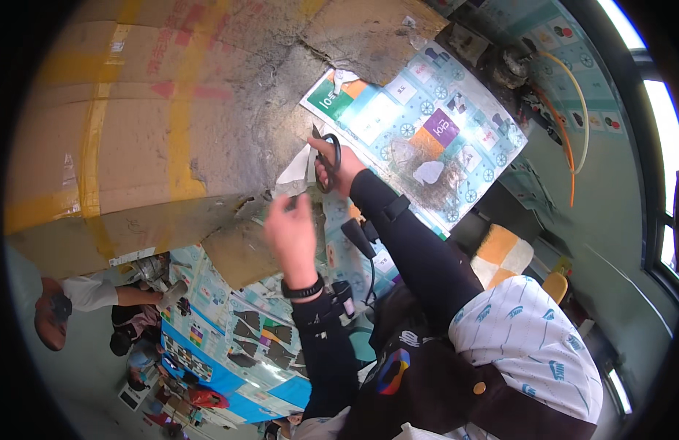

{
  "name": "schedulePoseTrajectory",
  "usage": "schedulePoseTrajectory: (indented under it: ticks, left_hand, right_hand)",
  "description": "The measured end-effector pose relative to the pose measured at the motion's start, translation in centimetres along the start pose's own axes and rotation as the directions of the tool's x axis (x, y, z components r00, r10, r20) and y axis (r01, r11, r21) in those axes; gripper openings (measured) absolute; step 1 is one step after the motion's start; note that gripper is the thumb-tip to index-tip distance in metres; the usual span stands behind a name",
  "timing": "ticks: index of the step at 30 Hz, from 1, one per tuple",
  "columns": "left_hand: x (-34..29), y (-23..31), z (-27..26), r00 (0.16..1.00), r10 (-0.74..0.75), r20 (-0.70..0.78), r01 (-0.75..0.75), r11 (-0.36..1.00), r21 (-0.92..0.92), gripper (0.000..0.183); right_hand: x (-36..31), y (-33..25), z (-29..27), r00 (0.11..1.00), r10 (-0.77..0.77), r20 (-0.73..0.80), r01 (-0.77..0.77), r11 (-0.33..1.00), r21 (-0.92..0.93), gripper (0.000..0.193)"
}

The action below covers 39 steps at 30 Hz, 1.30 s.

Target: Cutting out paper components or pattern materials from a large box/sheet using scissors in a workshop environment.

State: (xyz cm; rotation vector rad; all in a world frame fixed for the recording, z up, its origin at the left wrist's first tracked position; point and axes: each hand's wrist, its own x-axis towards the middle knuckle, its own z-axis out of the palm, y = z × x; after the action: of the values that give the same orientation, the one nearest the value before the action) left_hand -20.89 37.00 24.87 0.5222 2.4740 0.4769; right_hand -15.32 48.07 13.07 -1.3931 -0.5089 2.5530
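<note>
My right hand (338,166) is closed round the handles of a pair of black scissors (333,150), over the edge of a worn cardboard sheet. The blades point up and to the left. Next to them lies a pale, pointed scrap (296,168), with its lower end by my left fingertips. My left hand (292,238) is nearer to me, with its fingers curled together. A small dark bit shows at its fingertips, too blurred to name. On my left wrist sits a black band (303,288).
Taped brown cardboard (134,125) covers the left and far side. A printed teal-and-white sheet (372,117), scuffed and stained, lies at the right. Beyond it stands a grimy metal device (511,66) with a yellow and an orange hose. Several people are at the lower left, past a patterned table (240,308) bearing dark cut-out pieces.
</note>
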Motion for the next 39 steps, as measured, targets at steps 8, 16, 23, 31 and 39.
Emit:
schedulePoseTrajectory:
  ticks: [8,16,23,31,39]
  left_hand:
    - [8.3,-1.8,2.9,0.637,0.748,0.184,-0.511,0.231,0.828,0.026]
    - [11.3,-1.7,5.5,0.566,0.771,0.292,-0.449,-0.009,0.893,0.004]
    - [11.6,1.6,-1.1,0.544,0.688,0.479,-0.798,0.249,0.549,0.014]
    - [11.0,2.6,-1.9,0.561,0.676,0.477,-0.789,0.265,0.554,0.015]
    - [10.8,1.9,-1.4,0.523,0.737,0.428,-0.824,0.310,0.473,0.014]
  right_hand:
    - [-0.2,0.5,1.1,0.994,0.058,0.090,-0.063,0.997,0.053,0.041]
    - [0.8,0.4,-0.6,0.987,0.127,0.102,-0.125,0.992,-0.024,0.053]
    - [-1.4,1.2,-1.3,0.932,0.218,0.288,-0.242,0.969,0.049,0.070]
    - [1.8,1.5,1.8,0.995,0.037,0.092,-0.043,0.997,0.058,0.076]
    - [4.6,3.1,2.0,0.982,-0.167,-0.093,0.152,0.977,-0.149,0.073]
